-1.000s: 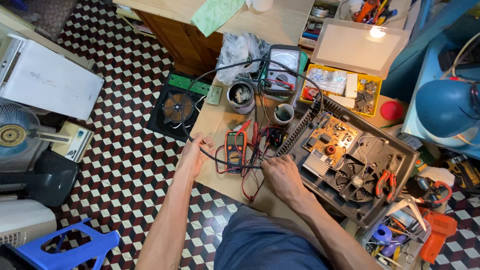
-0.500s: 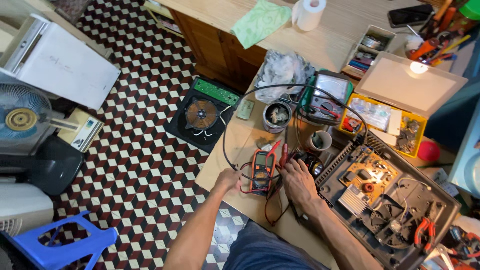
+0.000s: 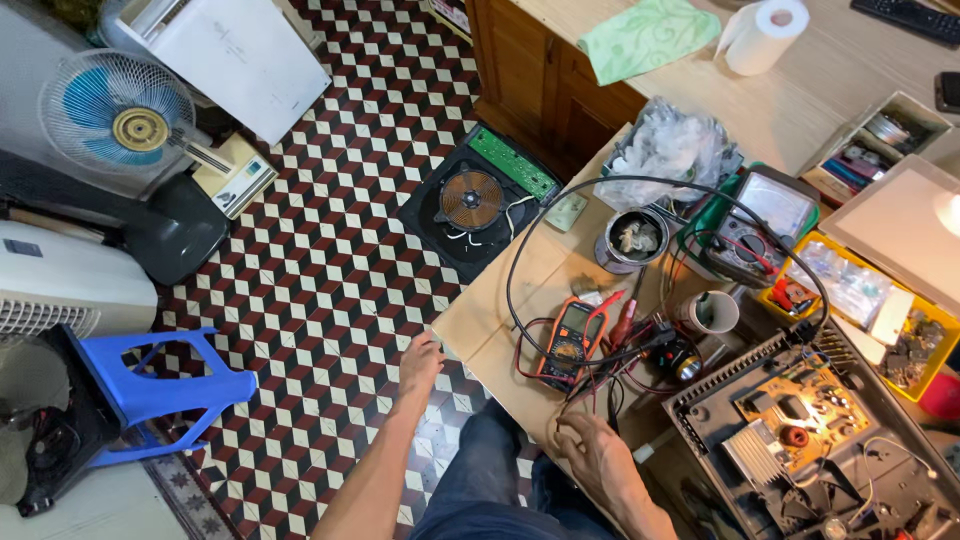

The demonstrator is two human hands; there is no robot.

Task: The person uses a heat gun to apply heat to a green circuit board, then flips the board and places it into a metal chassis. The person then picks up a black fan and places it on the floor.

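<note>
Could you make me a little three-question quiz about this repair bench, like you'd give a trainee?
1. True or false: the left hand rests on the orange multimeter.
2. What colour is the stool on the tiled floor?
A. red
B. blue
C. green
3. Which hand is nearest the tangle of test leads at the near edge of the wooden table?

Key
1. False: it is at the table's corner, apart from the multimeter.
2. B
3. The right hand; whether its grip closes on a lead cannot be told.
</note>
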